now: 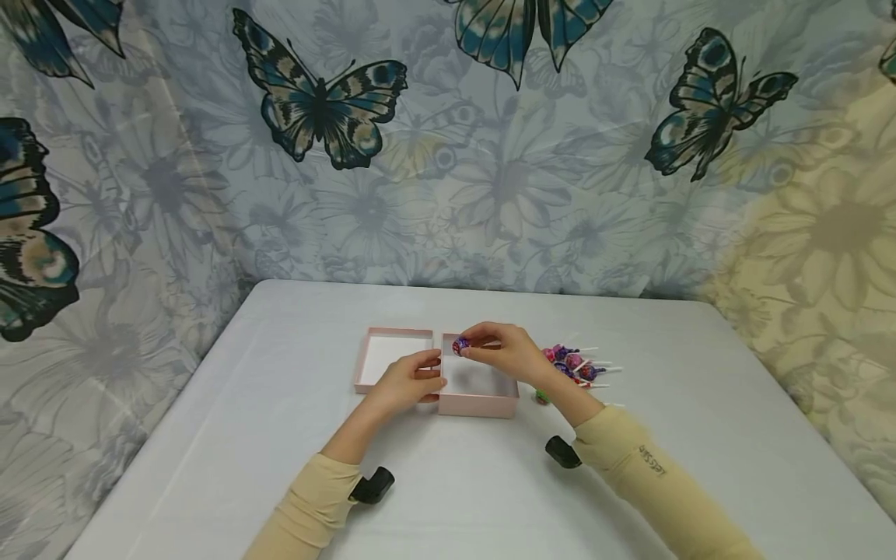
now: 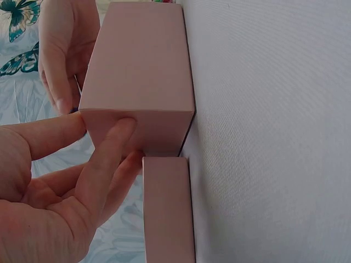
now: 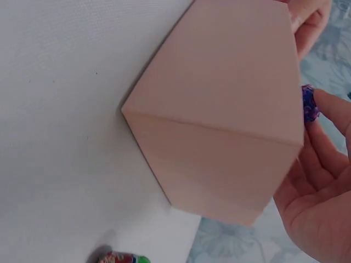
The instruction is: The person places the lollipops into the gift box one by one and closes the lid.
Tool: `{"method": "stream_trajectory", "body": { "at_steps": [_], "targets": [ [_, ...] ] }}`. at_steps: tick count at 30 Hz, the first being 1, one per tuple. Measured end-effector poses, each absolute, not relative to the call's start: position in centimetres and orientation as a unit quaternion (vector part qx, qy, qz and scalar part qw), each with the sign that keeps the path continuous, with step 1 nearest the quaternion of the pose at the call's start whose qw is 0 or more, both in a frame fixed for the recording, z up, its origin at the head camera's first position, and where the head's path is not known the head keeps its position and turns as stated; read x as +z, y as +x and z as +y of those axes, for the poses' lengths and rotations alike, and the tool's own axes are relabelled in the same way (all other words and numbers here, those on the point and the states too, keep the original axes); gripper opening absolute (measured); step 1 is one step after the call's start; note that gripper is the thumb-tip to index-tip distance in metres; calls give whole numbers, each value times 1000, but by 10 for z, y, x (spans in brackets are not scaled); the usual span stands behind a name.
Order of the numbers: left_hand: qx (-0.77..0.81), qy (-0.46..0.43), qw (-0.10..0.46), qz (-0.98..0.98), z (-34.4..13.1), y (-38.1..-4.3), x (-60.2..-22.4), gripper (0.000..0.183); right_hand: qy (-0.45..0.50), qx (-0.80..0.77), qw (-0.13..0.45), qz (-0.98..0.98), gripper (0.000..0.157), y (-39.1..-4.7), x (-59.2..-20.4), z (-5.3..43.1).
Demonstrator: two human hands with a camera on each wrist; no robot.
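Right hand [image 1: 507,351] has the wrapped candy [image 1: 460,346] pinched over the open box [image 1: 478,406]!
Looks like the placing step: box just below the grip, left hand [image 1: 406,379] with fingers against its side wall, lollipops [image 1: 575,364] to the grip's right; next calls, I'd judge, for lowering, then parting the fingertips.

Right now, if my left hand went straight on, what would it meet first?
The open pale-pink rectangular box; your left hand seems to be touching its left side wall already.
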State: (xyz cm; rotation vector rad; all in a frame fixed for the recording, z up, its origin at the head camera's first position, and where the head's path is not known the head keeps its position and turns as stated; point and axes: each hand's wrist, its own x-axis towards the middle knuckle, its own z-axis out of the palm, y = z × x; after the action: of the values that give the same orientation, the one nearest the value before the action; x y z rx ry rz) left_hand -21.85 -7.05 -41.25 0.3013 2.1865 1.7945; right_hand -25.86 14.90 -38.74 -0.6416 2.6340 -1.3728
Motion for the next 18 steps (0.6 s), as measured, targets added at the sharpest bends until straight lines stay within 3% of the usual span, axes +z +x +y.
{"method": "stream_trajectory", "body": {
  "at_steps": [18],
  "targets": [
    [630, 111, 149, 754, -71, -218, -412, 55, -263, -380, 8, 887, 21, -266, -408, 126]
  ]
}}
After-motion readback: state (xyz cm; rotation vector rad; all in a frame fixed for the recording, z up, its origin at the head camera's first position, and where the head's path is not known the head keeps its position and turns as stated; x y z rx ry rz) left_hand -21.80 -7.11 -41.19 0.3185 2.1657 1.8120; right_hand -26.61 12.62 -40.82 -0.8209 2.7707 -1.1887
